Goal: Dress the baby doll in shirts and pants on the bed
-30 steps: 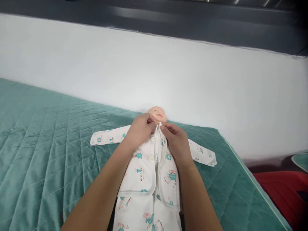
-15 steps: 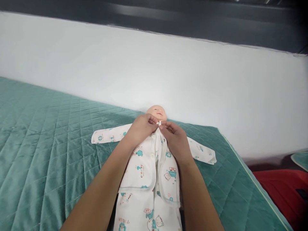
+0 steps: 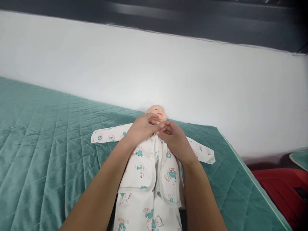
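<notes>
The baby doll (image 3: 156, 109) lies on its back on the green quilted bed cover (image 3: 60, 138), head at the far edge by the white wall (image 3: 154, 64), the lower half of its outfit toward the near side. It wears a white printed baby jacket (image 3: 141, 173), sleeves spread out left and right, over matching printed trousers (image 3: 137, 211).

The left hand (image 3: 144, 126) and the right hand (image 3: 173, 139) meet at the jacket's collar, just below the doll's chin. Each appears to pinch cloth there between thumb and fingers, fingertips touching — though exactly which bit of collar each has, the fingers hide.

The step in hand looks like joining the two front edges at the neck, at the top closure. Nearer than the hands, the front is undone: a button (image 3: 152, 156) sits uncovered on the left panel, and the right panel hangs apart from it down to the hem. As I judge it, the next move calls for a firm pinch with both edges lined up — one hand steadying, the other pressing or threading — without dragging the collar against the chin.
</notes>
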`<state>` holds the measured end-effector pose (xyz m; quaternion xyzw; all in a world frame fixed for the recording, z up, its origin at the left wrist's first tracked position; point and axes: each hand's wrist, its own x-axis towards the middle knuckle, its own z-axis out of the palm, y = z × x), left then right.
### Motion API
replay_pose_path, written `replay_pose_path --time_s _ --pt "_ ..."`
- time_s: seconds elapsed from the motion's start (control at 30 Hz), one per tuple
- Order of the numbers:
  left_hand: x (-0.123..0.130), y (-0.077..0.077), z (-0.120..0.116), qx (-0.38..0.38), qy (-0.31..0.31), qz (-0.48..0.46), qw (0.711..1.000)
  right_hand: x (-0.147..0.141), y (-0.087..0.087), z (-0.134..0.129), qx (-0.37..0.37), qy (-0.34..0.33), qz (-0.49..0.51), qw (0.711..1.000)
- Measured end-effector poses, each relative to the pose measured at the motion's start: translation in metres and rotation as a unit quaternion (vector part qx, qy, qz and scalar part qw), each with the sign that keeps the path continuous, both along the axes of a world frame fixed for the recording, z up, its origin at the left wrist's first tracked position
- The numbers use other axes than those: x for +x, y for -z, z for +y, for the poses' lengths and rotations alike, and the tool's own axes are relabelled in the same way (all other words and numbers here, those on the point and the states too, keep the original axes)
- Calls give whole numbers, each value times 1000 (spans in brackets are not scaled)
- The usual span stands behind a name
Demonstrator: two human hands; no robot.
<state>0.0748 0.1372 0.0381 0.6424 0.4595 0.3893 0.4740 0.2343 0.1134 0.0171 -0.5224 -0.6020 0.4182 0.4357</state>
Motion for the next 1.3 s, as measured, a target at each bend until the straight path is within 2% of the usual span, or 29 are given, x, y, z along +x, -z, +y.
replay_pose_path --time_s 0.1,0.23,0.33,0.53,0.6,0.7,0.8,0.9,1.1,1.3 --pt "3 0 0 -14 -15 -1 1000 -1 -1 -1 -1 5 -11 1000" --pt "2 4 1 -41 4 -67 997 -3 -5 -3 -10 11 -20 1000" --pt "1 7 3 -30 19 -73 997 -5 -6 -5 -7 23 -27 999" --pt "-1 3 2 29 0 61 998 -4 -10 -9 -4 37 -59 998" --pt "-4 0 1 56 16 95 994 -2 -12 -10 10 36 -66 997" --pt "-7 -4 0 82 50 117 989 -1 -10 -9 71 70 -82 992" --pt "-8 -2 1 81 46 134 987 -2 -4 -6 149 112 -131 974" --pt "-7 3 5 92 38 147 984 -5 2 -3 188 119 -166 961" --pt "-4 13 11 123 15 164 979 -7 4 -1 169 160 -159 959" --pt "-2 13 9 163 -7 201 966 -6 3 -2 172 138 -178 959"
